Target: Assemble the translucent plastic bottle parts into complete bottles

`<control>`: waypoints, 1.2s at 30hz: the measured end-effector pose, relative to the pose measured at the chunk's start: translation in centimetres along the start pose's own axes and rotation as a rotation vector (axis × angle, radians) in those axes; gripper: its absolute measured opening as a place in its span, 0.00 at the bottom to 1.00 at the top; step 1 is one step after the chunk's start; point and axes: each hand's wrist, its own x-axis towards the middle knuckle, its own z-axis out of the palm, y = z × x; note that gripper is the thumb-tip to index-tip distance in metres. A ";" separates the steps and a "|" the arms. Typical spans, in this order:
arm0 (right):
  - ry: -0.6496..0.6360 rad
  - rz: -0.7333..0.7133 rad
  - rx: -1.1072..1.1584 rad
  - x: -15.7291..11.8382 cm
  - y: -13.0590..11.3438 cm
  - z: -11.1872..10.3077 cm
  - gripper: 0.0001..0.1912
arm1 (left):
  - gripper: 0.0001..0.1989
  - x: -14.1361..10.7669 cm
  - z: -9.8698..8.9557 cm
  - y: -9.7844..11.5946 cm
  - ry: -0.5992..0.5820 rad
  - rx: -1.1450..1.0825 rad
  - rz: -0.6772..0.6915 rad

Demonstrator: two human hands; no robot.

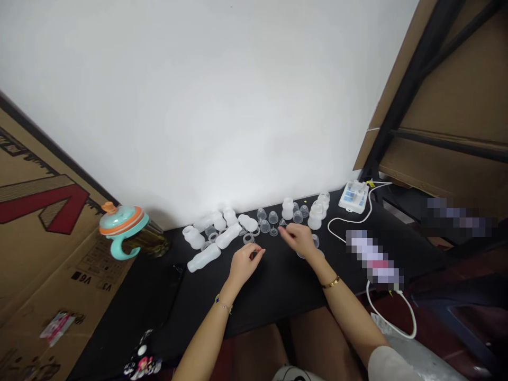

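Observation:
My left hand (245, 260) hovers over the black table with its thumb and index finger curled together; anything between them is too small to tell. Further right, my right hand (298, 238) has its fingers drawn together beside a group of clear dome-shaped pieces (273, 217), and what its fingertips hold cannot be made out. A translucent ring (248, 238) lies just beyond my left hand. White bottles lie on their sides to the left, among them a long one (204, 258). Another white bottle (288, 208) stands upright behind my right hand. Clear pieces (315, 241) show partly behind that hand.
A lidded jug (133, 233) with a turquoise handle stands at the left beside a cardboard box (51, 264). At the right are a white-and-blue box (354, 196), a white cable (337, 219) and a blurred-out item (373, 259). A white wall (238, 106) rises behind the table (270, 291).

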 end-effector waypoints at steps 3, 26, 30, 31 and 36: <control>-0.396 -0.145 -0.093 -0.5 -2.3 2.5 0.22 | 0.12 -0.1 -0.1 0.1 -0.103 0.115 0.006; -0.626 -0.112 -0.211 -1.1 -3.6 4.4 0.15 | 0.06 -0.2 0.0 -0.3 -0.302 0.256 -0.016; -0.632 -0.114 -0.209 -1.1 -3.6 4.4 0.15 | 0.07 -0.2 0.0 -0.3 -0.296 0.250 -0.008; -0.633 -0.114 -0.211 -1.1 -3.6 4.4 0.15 | 0.07 -0.2 0.0 -0.3 -0.296 0.248 -0.009; -0.619 -0.109 -0.205 -1.2 -3.4 4.6 0.15 | 0.07 -0.2 -0.1 -0.1 -0.303 0.257 -0.019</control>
